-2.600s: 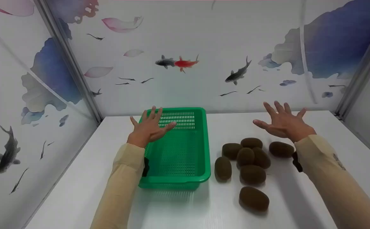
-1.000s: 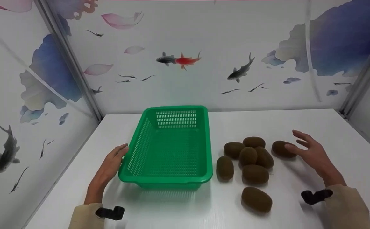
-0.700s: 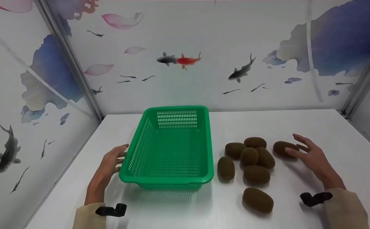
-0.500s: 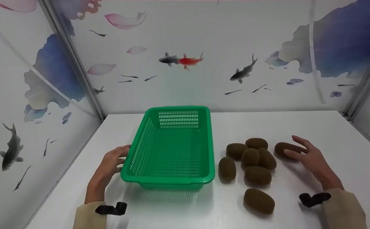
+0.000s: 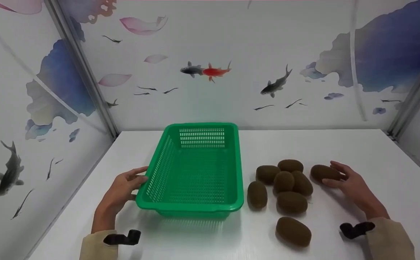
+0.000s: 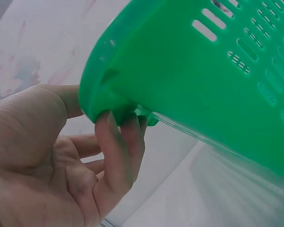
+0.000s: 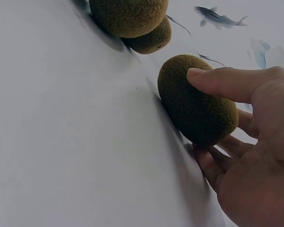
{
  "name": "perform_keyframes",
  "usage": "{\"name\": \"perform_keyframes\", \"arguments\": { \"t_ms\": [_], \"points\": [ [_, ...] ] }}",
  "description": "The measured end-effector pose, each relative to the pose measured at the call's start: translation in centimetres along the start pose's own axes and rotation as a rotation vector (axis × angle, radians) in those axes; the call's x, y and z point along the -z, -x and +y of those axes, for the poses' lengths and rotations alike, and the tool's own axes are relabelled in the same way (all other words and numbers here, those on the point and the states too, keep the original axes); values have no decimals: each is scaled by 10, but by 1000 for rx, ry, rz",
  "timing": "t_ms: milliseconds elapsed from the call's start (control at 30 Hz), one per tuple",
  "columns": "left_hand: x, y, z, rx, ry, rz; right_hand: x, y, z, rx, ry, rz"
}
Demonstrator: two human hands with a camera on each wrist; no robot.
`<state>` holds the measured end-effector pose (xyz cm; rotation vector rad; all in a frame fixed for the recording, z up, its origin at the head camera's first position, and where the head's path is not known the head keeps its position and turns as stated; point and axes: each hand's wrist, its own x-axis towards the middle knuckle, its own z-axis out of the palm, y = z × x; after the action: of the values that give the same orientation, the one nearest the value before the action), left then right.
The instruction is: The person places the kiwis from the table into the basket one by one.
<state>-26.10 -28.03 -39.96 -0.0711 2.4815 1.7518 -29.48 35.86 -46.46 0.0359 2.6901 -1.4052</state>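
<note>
A green plastic basket (image 5: 240,169) with slotted walls stands on the white table, with nothing inside. My left hand (image 5: 119,189) is at its left rim; in the left wrist view, thumb and curled fingers (image 6: 114,156) grip the rim's edge. On the right, my right hand (image 5: 352,187) holds the rightmost kiwi (image 5: 324,173), which lies on the table. In the right wrist view my thumb (image 7: 227,82) presses on top of this brown, fuzzy kiwi, and the other fingers curl behind and beneath it.
Several more kiwis (image 5: 292,202) lie clustered right of the basket, one resting against others. A single kiwi (image 5: 293,232) sits nearer the front. A white back wall (image 5: 202,104) with painted fish and side walls on metal posts (image 5: 87,72) enclose the table.
Both hands have come down from open poses above basket and table. The left has reached the basket's left rim and taken hold; the right has closed around the rightmost kiwi.
</note>
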Motion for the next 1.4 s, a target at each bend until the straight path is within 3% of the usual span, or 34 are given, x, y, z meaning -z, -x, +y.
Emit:
{"name": "perform_keyframes", "arguments": {
  "t_ms": [200, 700, 1067, 1400],
  "points": [
    [2, 1, -2, -13, 9, -40, 1, 2, 2, 2, 8, 1],
    [2, -3, -3, -16, 42, -28, 0, 0, -14, -45, 5, 30],
    [2, -2, -2, -9, 49, -34, -6, 6, -27, 5, 30, 68],
    [2, -3, -3, -11, 59, -41, -7, 11, -35, 47, -50, 106]
  ]
}}
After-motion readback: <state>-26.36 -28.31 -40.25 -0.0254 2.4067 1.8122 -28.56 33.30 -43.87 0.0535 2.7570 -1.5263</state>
